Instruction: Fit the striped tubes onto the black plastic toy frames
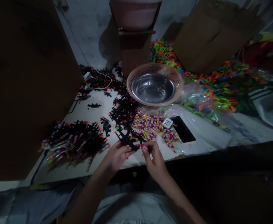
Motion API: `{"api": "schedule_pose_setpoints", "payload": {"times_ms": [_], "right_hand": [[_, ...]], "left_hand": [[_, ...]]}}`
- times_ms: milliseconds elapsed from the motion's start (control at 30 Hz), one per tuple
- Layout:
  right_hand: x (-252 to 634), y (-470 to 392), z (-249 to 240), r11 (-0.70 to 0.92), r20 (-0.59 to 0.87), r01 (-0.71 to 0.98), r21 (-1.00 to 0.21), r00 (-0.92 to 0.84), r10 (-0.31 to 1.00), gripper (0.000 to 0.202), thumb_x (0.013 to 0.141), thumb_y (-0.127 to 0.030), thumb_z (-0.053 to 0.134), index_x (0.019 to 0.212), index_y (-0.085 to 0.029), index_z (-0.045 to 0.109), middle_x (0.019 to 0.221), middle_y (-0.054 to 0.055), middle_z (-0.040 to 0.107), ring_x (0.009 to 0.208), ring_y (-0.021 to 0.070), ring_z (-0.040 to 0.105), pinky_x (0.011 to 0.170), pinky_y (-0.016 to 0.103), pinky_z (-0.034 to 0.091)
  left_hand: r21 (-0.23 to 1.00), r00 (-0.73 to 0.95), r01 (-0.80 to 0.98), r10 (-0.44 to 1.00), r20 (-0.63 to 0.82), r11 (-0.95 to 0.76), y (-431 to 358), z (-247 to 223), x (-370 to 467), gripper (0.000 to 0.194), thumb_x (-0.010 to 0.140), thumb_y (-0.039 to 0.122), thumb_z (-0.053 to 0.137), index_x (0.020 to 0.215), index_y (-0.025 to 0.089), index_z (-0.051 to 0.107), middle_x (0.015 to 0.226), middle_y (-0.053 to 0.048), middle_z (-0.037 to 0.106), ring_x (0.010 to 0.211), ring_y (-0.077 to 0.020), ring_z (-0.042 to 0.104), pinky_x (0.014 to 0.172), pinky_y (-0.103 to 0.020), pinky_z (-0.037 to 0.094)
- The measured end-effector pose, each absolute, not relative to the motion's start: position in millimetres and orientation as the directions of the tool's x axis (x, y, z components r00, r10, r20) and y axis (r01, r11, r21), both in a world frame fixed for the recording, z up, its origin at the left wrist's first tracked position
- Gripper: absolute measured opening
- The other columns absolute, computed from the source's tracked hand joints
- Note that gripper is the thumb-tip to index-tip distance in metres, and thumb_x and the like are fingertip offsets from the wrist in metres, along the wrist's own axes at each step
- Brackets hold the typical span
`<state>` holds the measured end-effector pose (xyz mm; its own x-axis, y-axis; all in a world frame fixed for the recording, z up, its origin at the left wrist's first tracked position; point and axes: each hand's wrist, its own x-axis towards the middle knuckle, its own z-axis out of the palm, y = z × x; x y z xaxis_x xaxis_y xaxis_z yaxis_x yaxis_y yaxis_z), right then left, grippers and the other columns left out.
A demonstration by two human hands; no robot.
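Note:
Near the table's front edge, my left hand (118, 155) holds a long black plastic piece (128, 141) that slants down toward my other hand. Pinched between the fingertips of my right hand (155, 158) is a small pink piece (144, 147), close to the black piece's lower end. Just beyond my hands lie a heap of small pink, white and yellow pieces (148, 124) and a pile of black pieces with orange tips (123, 112). Whether the black and pink pieces touch is too dim to tell.
A metal bowl (153, 88) sits in a pink colander (178, 82). A phone (184, 130) and a small white device (167, 123) lie right. Bundled black pieces (78, 140) are left, beside a large cardboard box (29, 87). Colourful plastic pieces (222, 84) cover the back right.

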<state>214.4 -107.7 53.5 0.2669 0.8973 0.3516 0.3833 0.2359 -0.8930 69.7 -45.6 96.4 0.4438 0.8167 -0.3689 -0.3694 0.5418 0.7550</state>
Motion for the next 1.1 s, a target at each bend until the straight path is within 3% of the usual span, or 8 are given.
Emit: {"api": "schedule_pose_setpoints", "payload": {"times_ms": [200, 367, 533, 667, 867, 1100], "right_hand": [[211, -115, 60, 0.256, 0.396, 0.454, -0.853, 0.245, 0.885, 0.010, 0.090, -0.025, 0.047, 0.099, -0.021, 0.049, 0.087, 0.004, 0.061, 0.080, 0.0168, 0.059, 0.070, 0.029, 0.049], [209, -119, 65, 0.282, 0.430, 0.480, -0.831, 0.232, 0.873, 0.010, 0.089, -0.020, 0.048, 0.100, -0.021, 0.049, 0.088, 0.004, 0.060, 0.079, 0.0160, 0.057, 0.070, 0.029, 0.048], [208, -125, 69, 0.289, 0.421, 0.442, -0.849, 0.237, 0.876, 0.011, 0.090, -0.021, 0.049, 0.100, -0.021, 0.049, 0.087, 0.003, 0.059, 0.078, 0.0149, 0.057, 0.069, 0.027, 0.047], [206, -127, 72, 0.316, 0.447, 0.425, -0.848, 0.253, 0.858, 0.012, 0.089, -0.019, 0.049, 0.101, -0.021, 0.049, 0.091, 0.004, 0.058, 0.080, 0.0149, 0.057, 0.070, 0.027, 0.048], [205, -126, 73, 0.380, 0.515, 0.446, -0.810, 0.232, 0.825, 0.013, 0.088, -0.015, 0.049, 0.099, -0.022, 0.048, 0.093, 0.005, 0.059, 0.089, 0.0171, 0.058, 0.076, 0.031, 0.048], [205, -129, 76, 0.394, 0.526, 0.409, -0.823, 0.289, 0.799, 0.014, 0.087, -0.015, 0.050, 0.099, -0.022, 0.048, 0.095, 0.006, 0.057, 0.089, 0.0178, 0.057, 0.074, 0.033, 0.048]], "left_hand": [[0.762, 0.427, -0.369, 0.825, -0.369, 0.532, -59, 103, 66, 0.056, 0.056, 0.012, 0.078, 0.109, 0.022, 0.063, 0.098, -0.005, 0.073, 0.100, -0.0246, 0.065, 0.098, -0.041, 0.046], [0.774, 0.469, -0.302, 0.793, -0.388, 0.557, -63, 111, 64, 0.060, 0.055, 0.016, 0.082, 0.111, 0.021, 0.064, 0.110, -0.008, 0.069, 0.100, -0.0248, 0.065, 0.098, -0.042, 0.045], [0.845, 0.366, -0.275, 0.862, -0.350, 0.460, -63, 108, 65, 0.063, 0.056, 0.027, 0.083, 0.115, 0.019, 0.062, 0.095, -0.007, 0.073, 0.096, -0.0230, 0.066, 0.096, -0.039, 0.045], [0.892, 0.356, -0.196, 0.877, -0.322, 0.407, -63, 105, 65, 0.057, 0.059, 0.027, 0.081, 0.112, 0.017, 0.064, 0.091, -0.008, 0.074, 0.098, -0.0244, 0.064, 0.093, -0.039, 0.045], [0.924, 0.298, -0.183, 0.915, -0.272, 0.334, -67, 107, 67, 0.035, 0.058, 0.031, 0.081, 0.087, 0.017, 0.069, 0.099, -0.007, 0.072, 0.100, -0.0248, 0.063, 0.089, -0.035, 0.047], [0.937, 0.189, -0.224, 0.955, -0.229, 0.269, -70, 107, 72, 0.042, 0.056, 0.032, 0.081, 0.091, 0.016, 0.063, 0.078, -0.004, 0.073, 0.081, -0.0217, 0.067, 0.073, -0.033, 0.053]]}}
